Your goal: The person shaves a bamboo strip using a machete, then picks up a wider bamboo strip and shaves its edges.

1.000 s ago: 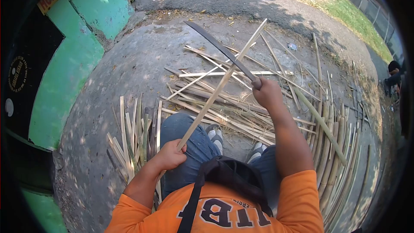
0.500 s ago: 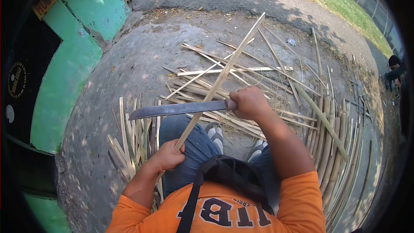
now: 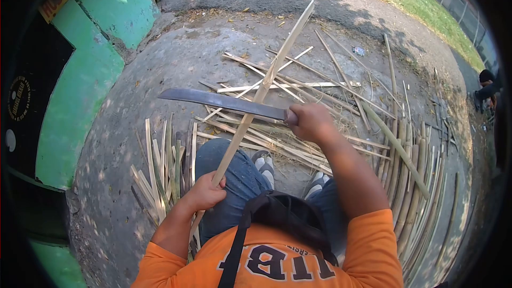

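Note:
A long bamboo strip (image 3: 277, 64) slants up and away from me, with my left hand (image 3: 207, 192) closed round its lower part beside my left knee. My right hand (image 3: 312, 122) grips the short handle of a machete (image 3: 218, 100). The wide dark blade points left and crosses the strip around its middle, overlapping it in this view. Just above the blade, the strip's surface looks rough and splintered.
Split bamboo strips (image 3: 288, 146) lie crisscrossed on the ground before my feet. More strips (image 3: 160, 170) stand by my left side, and bamboo poles (image 3: 408, 181) lie at the right. A green wall (image 3: 80, 112) rises at the left. Another person (image 3: 486, 90) is at the far right edge.
The machete has moved up along the strip, away from my left hand, and its tip has swung upward. The strip's far end has shifted up and slightly left.

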Action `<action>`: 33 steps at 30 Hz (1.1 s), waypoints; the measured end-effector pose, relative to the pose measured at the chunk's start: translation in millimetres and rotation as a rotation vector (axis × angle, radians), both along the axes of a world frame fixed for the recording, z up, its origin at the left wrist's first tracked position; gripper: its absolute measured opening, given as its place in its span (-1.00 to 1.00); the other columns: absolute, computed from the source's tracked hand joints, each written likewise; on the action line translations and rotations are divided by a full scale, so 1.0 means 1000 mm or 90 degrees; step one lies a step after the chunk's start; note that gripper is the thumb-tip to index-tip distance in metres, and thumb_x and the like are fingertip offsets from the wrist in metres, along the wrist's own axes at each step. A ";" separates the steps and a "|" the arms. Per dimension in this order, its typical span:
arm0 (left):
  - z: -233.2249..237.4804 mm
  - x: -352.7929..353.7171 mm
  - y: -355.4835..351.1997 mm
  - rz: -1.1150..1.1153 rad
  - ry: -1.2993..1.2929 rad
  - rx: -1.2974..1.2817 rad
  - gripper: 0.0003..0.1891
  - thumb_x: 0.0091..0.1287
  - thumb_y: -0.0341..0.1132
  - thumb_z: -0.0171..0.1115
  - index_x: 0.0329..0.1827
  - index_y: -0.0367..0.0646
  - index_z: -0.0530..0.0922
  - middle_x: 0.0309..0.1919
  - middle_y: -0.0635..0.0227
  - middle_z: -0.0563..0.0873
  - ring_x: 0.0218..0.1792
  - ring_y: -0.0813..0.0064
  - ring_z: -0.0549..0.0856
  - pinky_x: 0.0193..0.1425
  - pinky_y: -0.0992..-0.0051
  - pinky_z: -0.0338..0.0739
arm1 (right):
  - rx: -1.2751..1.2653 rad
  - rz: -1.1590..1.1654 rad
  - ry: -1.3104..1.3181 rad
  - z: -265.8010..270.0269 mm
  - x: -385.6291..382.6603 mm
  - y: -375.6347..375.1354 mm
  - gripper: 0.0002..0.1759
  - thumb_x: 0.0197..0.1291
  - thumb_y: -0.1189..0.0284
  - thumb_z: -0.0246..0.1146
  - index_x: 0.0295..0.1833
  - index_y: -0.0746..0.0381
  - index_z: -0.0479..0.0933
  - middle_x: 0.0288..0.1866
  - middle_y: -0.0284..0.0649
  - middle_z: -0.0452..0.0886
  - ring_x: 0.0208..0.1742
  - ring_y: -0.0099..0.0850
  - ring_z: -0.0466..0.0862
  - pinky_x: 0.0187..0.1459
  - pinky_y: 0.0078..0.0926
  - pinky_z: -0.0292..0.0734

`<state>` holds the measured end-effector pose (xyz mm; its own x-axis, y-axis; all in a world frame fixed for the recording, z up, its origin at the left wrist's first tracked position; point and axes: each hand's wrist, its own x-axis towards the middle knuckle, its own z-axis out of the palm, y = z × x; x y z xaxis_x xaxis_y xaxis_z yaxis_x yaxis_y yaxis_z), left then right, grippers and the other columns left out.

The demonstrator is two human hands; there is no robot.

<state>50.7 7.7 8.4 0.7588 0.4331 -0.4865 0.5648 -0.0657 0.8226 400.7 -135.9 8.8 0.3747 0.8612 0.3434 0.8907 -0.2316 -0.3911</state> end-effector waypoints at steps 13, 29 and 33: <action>0.010 0.003 -0.002 -0.029 0.022 0.027 -0.82 0.17 -0.48 0.27 -0.21 -0.15 0.48 -0.49 0.53 0.49 -0.52 0.65 0.48 -0.45 0.50 0.40 | 0.052 -0.256 0.043 -0.010 0.054 -0.020 -0.79 0.15 0.26 0.37 -0.19 0.15 0.69 -0.32 -0.02 0.75 -0.23 0.08 0.74 -0.14 0.08 0.63; 0.005 -0.003 -0.004 -0.030 0.009 0.041 -0.85 0.18 -0.46 0.27 -0.22 -0.17 0.50 -0.51 0.51 0.49 -0.52 0.65 0.46 -0.46 0.49 0.40 | 0.046 -0.235 0.007 -0.006 0.058 -0.022 -0.82 0.18 0.26 0.36 -0.30 0.15 0.67 -0.36 -0.01 0.73 -0.24 0.07 0.74 -0.17 0.05 0.63; 0.010 0.002 -0.005 -0.043 0.025 0.039 -0.85 0.19 -0.46 0.27 -0.21 -0.17 0.50 -0.52 0.52 0.49 -0.54 0.65 0.45 -0.48 0.49 0.39 | 0.053 -0.336 0.090 0.005 0.068 -0.040 -0.77 0.24 0.23 0.34 -0.22 0.18 0.70 -0.29 0.04 0.75 -0.19 0.12 0.74 -0.12 0.05 0.65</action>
